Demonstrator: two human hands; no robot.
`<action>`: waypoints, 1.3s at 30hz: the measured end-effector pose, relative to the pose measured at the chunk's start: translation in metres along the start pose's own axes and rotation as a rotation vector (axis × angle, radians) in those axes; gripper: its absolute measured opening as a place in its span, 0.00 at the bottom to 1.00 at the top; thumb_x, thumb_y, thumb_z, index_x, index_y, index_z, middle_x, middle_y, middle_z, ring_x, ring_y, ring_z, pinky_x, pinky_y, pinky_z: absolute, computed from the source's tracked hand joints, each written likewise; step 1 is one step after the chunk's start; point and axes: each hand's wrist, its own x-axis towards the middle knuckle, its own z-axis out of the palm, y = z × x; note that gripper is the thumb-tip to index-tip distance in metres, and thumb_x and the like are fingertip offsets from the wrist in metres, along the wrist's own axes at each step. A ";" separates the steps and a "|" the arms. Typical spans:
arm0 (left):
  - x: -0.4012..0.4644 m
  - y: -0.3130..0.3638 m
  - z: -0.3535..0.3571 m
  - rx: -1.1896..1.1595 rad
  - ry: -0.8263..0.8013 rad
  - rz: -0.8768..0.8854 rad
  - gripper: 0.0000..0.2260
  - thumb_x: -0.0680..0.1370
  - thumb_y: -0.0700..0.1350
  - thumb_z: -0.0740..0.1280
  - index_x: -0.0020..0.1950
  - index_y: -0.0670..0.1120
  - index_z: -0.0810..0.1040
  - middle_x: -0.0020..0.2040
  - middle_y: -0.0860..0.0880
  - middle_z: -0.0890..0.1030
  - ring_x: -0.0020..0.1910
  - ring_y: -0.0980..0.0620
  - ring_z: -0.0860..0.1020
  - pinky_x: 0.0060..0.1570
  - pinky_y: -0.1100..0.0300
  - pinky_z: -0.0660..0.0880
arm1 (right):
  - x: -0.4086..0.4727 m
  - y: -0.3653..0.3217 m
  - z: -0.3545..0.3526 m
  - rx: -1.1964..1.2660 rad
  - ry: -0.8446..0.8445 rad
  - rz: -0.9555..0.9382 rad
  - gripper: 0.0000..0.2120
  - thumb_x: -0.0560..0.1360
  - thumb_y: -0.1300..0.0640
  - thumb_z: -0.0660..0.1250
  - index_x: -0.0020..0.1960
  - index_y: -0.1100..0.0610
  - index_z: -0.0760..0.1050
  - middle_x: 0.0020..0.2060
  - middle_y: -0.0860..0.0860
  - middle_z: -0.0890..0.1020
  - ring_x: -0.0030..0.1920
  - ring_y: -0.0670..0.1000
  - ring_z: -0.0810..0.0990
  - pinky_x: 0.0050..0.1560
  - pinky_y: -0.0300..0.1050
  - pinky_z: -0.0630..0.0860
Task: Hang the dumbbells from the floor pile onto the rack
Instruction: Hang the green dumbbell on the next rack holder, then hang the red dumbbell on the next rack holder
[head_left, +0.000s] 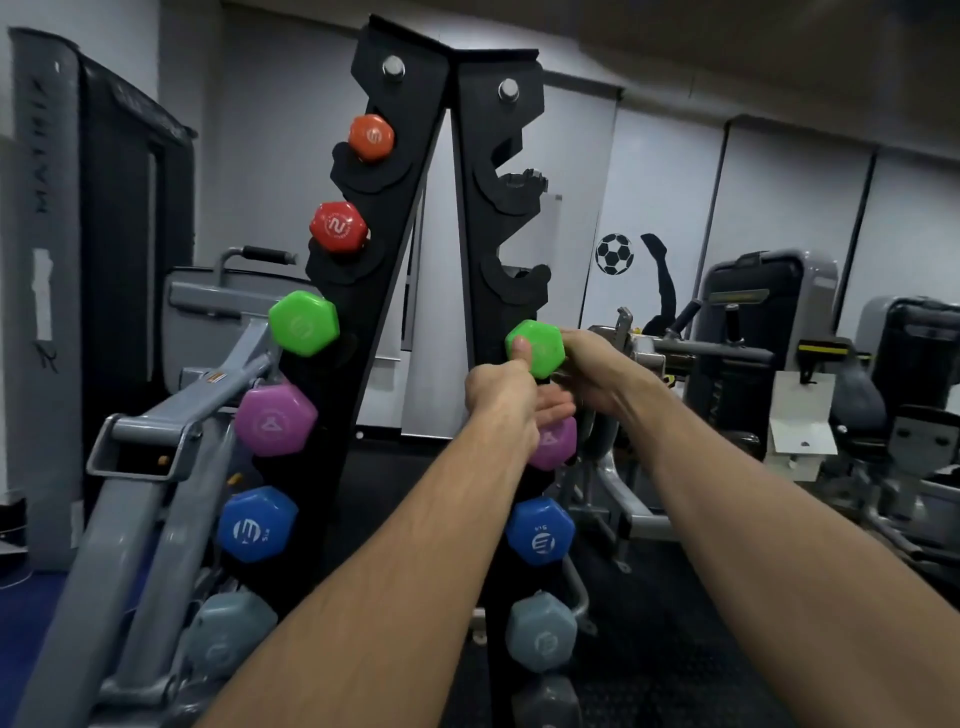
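Both my hands, left hand and right hand, grip the green dumbbell at the rack; if it misses the cradle, it could drop.

Black rack; coloured dumbbells hung

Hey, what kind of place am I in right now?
Most likely a gym. A black dumbbell rack holds coloured hex dumbbells, both hands are on a green dumbbell at the rack, and grey weight machines stand behind.
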 end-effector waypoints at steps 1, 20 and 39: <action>0.001 -0.002 -0.004 0.047 0.007 0.022 0.23 0.83 0.55 0.64 0.54 0.32 0.74 0.44 0.33 0.83 0.36 0.37 0.84 0.29 0.49 0.83 | -0.004 0.003 0.000 -0.022 -0.008 -0.003 0.13 0.81 0.47 0.65 0.46 0.52 0.84 0.37 0.46 0.85 0.42 0.48 0.77 0.44 0.44 0.72; -0.038 -0.094 -0.166 0.349 0.036 0.169 0.17 0.83 0.60 0.59 0.50 0.49 0.78 0.50 0.47 0.83 0.49 0.51 0.81 0.52 0.51 0.79 | -0.148 0.084 -0.015 -0.053 0.242 -0.214 0.26 0.75 0.33 0.63 0.69 0.44 0.76 0.67 0.44 0.80 0.69 0.46 0.76 0.71 0.53 0.68; -0.162 -0.473 -0.462 0.855 0.123 -0.822 0.29 0.79 0.68 0.59 0.67 0.47 0.76 0.62 0.48 0.79 0.62 0.46 0.77 0.69 0.43 0.70 | -0.411 0.556 0.112 -0.583 -0.441 0.700 0.18 0.75 0.44 0.75 0.61 0.50 0.80 0.49 0.46 0.85 0.49 0.46 0.84 0.55 0.43 0.79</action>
